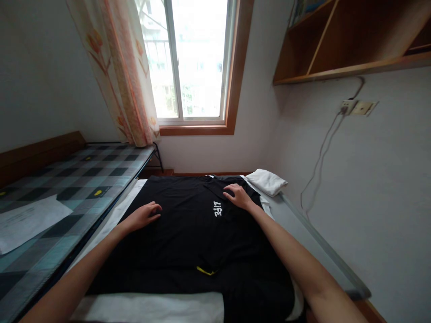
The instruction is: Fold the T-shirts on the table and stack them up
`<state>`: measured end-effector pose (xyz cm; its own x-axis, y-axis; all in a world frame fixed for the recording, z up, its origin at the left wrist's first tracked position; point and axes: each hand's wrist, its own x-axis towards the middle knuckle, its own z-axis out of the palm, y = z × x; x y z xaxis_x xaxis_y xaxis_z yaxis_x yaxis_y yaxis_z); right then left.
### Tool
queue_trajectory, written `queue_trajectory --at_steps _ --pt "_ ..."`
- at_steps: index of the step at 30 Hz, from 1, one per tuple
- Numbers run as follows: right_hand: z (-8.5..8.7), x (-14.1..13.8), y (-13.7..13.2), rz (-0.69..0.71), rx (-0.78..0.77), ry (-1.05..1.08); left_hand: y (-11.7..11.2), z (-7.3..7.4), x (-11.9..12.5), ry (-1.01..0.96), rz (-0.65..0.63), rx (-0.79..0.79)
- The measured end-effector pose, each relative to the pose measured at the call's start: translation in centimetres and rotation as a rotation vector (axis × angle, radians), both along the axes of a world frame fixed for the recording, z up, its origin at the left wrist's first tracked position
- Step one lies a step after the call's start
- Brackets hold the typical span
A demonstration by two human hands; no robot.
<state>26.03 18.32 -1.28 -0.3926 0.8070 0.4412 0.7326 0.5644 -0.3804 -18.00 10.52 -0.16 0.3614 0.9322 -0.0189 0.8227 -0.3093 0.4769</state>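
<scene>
A black T-shirt with small white print lies spread flat on a table covered with a white sheet. My left hand rests palm down on the shirt's left part, fingers together and slightly curled. My right hand presses flat on the shirt's far right part, next to the print, with its fingers stretched out. Neither hand holds anything. A small yellow tag shows near the shirt's near edge.
A folded white cloth lies at the far right corner. A bed with a checked mattress and a sheet of paper stands to the left. Ahead are a window and a curtain. Wooden shelves and cables hang on the right wall.
</scene>
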Motion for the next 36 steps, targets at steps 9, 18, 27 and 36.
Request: queue_trajectory --at_steps 9,18,27,36 --pt "3.8 4.7 -11.0 0.271 -0.513 -0.136 -7.4 1.2 -6.4 0.110 0.083 -0.284" --pt "2.8 8.6 -17.1 0.196 -0.426 -0.259 -12.0 2.8 -8.5 0.061 0.053 -0.347" --pt "0.3 9.2 -18.9 0.180 -0.029 -0.432 -14.6 0.9 -10.8 0.079 0.027 -0.076" --pt "-1.4 9.4 -19.6 0.077 0.132 -0.406 -15.5 -1.3 -12.0 0.008 0.198 0.111"
